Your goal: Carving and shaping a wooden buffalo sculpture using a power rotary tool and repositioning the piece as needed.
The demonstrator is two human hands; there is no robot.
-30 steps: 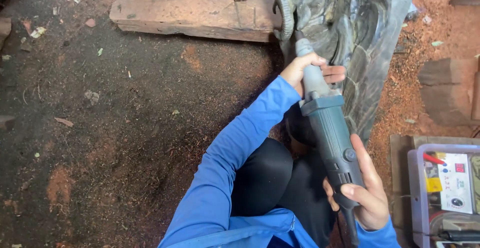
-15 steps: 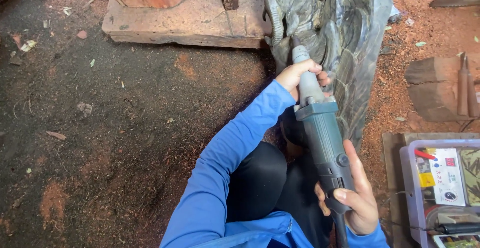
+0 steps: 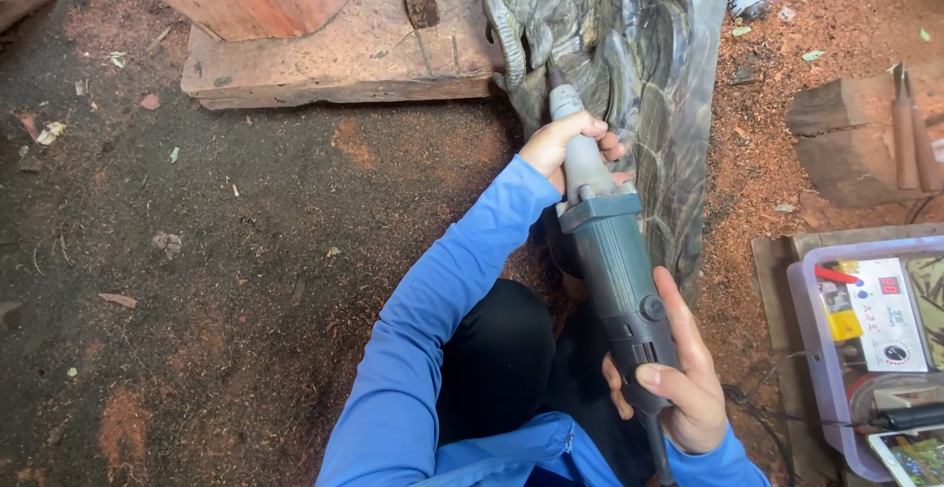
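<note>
I hold a grey-green die grinder (image 3: 615,261) with both hands. My left hand (image 3: 565,143) wraps its slim metal neck close to the tip. My right hand (image 3: 678,379) grips the rear of the body, where the cord leaves. The tip touches a dark carved wooden sculpture (image 3: 649,64) that stands upright on the ground in front of me. My blue sleeve runs up to the left hand, and my dark trousers show below it.
A thick wooden slab (image 3: 344,55) with a reddish log on it lies at the back left. Right of me are a wood block (image 3: 846,143) bearing two chisels (image 3: 910,123) and a plastic tray (image 3: 865,349) of gear. Sawdust covers the dirt floor.
The view has shifted so the sculpture and grinder sit lower and more central. Both hands keep the same grip on the grinder, its tip still at the carving.
</note>
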